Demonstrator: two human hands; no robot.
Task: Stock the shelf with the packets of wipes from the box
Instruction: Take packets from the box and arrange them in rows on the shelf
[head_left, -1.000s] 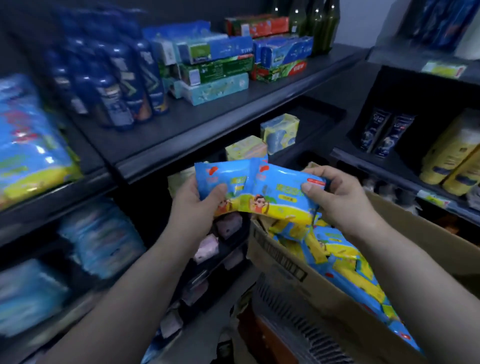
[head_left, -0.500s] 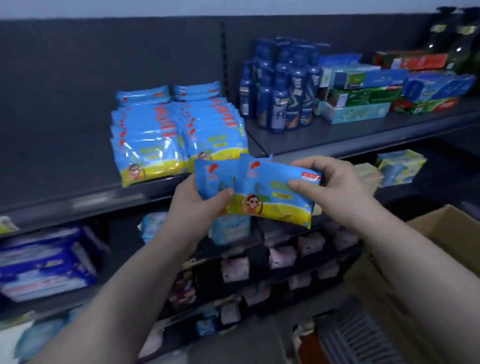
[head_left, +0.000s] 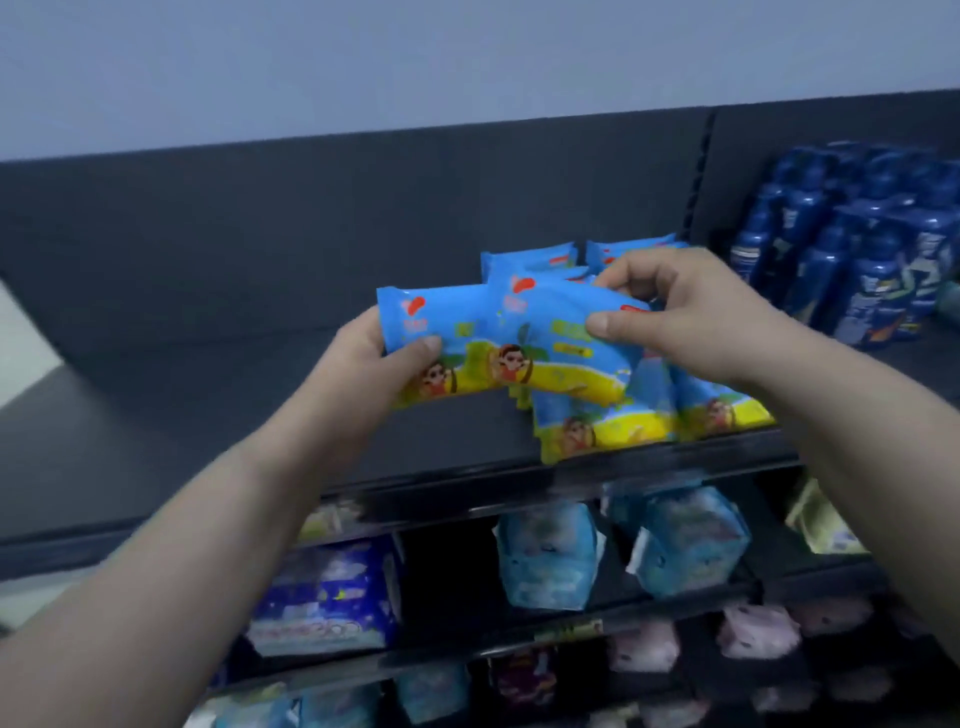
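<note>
I hold two blue and yellow packets of wipes (head_left: 511, 343) side by side, raised over the dark top shelf (head_left: 218, 415). My left hand (head_left: 379, 364) grips the left packet at its left end, thumb on the front. My right hand (head_left: 691, 317) pinches the right packet at its upper right corner. Just behind and to the right, a stack of the same wipes packets (head_left: 639, 415) lies on the shelf, partly hidden by my hands. The box is out of view.
Dark blue bottles (head_left: 862, 249) crowd the shelf to the right of the stack, past an upright divider. The shelf surface left of the stack is bare. Lower shelves hold blue packs (head_left: 327, 597) and light blue packs (head_left: 550, 556), with pink packs (head_left: 758, 631) below.
My view has swung left and up, from the box to the top shelf. Both hands have carried the two packets up, close in front of the shelved stack.
</note>
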